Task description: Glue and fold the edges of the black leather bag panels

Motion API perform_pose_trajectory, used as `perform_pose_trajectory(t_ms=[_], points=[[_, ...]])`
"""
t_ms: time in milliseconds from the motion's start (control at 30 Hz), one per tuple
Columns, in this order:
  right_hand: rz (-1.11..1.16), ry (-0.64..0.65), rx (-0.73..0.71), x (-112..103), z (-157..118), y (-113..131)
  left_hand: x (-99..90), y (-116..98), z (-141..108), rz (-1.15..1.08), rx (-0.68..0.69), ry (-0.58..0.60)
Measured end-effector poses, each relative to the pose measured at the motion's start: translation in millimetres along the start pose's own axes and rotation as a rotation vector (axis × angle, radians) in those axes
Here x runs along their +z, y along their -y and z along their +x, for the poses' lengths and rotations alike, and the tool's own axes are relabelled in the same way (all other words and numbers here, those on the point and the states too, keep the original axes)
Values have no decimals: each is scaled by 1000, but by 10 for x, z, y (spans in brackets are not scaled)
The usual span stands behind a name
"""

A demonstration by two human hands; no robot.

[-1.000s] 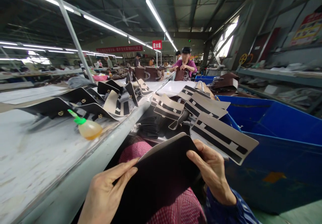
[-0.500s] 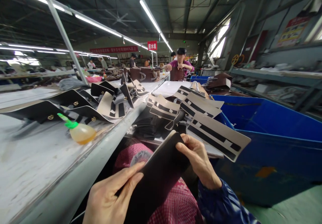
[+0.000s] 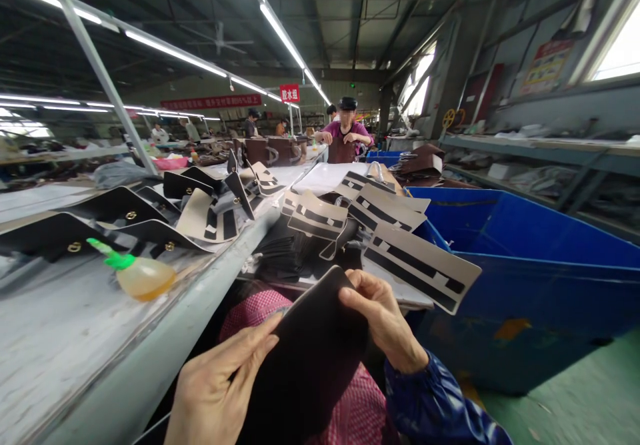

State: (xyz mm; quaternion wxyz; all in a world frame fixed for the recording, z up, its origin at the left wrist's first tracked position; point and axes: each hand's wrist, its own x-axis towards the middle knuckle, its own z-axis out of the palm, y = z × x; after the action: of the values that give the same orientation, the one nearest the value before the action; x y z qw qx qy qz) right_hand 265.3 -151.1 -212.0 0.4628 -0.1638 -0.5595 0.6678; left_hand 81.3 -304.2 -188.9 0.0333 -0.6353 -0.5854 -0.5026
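A black leather-like panel [image 3: 305,358] with a pale edge slants above my lap, its dark face toward me. My left hand [image 3: 220,372] pinches its left edge between thumb and fingers. At the upper right corner, my right hand [image 3: 383,315] grips the same panel, thumb on the dark face and fingers behind. Just beyond the right hand lies a beige panel [image 3: 425,265] with black strips on it. Behind it are more such beige panels [image 3: 317,215] and a stack of black pieces [image 3: 280,255].
On the left table [image 3: 60,318] lies a squeeze bottle [image 3: 145,278] with a green nozzle and amber liquid. Several black flaps with gold clasps [image 3: 131,215] stand behind it. A blue bin [image 3: 540,292] is at my right. A co-worker [image 3: 345,128] handles a brown piece farther back.
The view has turned slightly right, so the surroundings sit farther left. Both hands keep their hold on the black panel, which has barely shifted.
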Motion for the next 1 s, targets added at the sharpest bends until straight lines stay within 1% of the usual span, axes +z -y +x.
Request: perform_pose_trajectory(t_ms=[100, 200, 267, 333, 433, 533, 600, 667, 700, 800, 900, 1000], points=[[-47, -6, -34, 41, -53, 74, 48, -14, 20, 22, -23, -19], [-33, 9, -33, 38, -56, 104, 58, -75, 56, 7, -43, 28], [-7, 17, -17, 19, -33, 94, 49, -123, 80, -14, -25, 40], [19, 29, 6, 7, -11, 75, 46, -157, 100, -13, 49, 46], [25, 22, 5, 29, -25, 75, 88, -159, 124, 62, 207, -11], [-36, -47, -55, 90, -96, 127, 179, -130, 136, 219, 378, -113], [-91, -83, -102, 119, -141, 168, 230, -116, 129, 287, 433, -146], [-104, -78, -129, 120, -154, 187, 239, -112, 107, 273, 399, -154], [-84, -57, -131, 111, -148, 186, 226, -113, 93, 256, 359, -134], [20, 28, -123, 82, -105, 158, 138, -120, 62, 225, 271, -82], [50, 81, -148, 91, -84, 140, 72, -146, 90, 214, 226, -64], [10, 84, -203, 133, -98, 147, 108, -202, 138, 214, 180, -49]])
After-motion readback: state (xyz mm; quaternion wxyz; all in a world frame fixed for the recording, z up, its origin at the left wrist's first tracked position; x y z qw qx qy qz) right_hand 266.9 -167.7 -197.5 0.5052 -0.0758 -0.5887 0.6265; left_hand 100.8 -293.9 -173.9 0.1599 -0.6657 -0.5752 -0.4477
